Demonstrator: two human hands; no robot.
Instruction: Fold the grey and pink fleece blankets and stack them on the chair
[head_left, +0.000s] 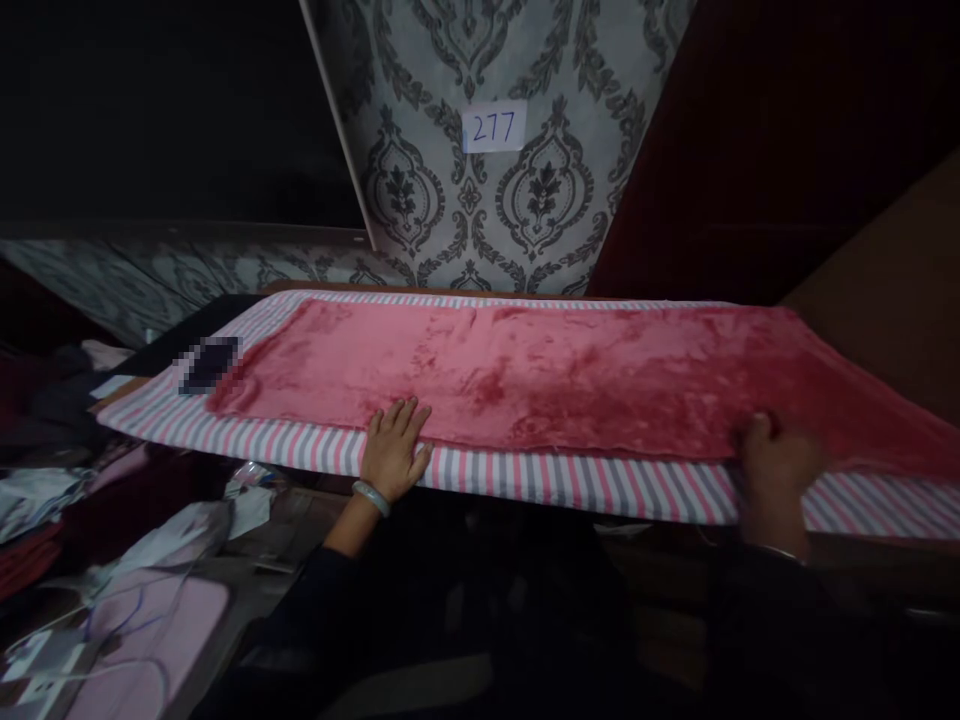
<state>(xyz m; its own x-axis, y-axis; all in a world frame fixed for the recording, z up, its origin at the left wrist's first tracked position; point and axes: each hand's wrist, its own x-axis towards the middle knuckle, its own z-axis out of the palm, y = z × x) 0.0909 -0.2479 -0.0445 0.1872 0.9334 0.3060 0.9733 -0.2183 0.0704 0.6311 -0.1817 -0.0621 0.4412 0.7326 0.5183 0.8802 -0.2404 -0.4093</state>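
A long red plush blanket point(450, 370) lies spread over a table covered by a pink, grey and white striped cloth point(480, 470). My left hand point(394, 450) rests flat on the blanket's near edge, fingers spread, with a bangle on the wrist. Farther right, my right hand point(780, 460) is at the near edge of the blanket, over the striped cloth. Motion smears its fingers, so I cannot tell whether they grip the fabric. Darker streaks mark the plush in the middle and on the right.
A blurred-out dark object point(210, 365) lies on the striped cloth at the left end. Behind stand a patterned wall with a paper reading 277 point(493, 127) and a large dark screen point(172, 110). Clothes and a pink flat item point(150, 630) lie at lower left.
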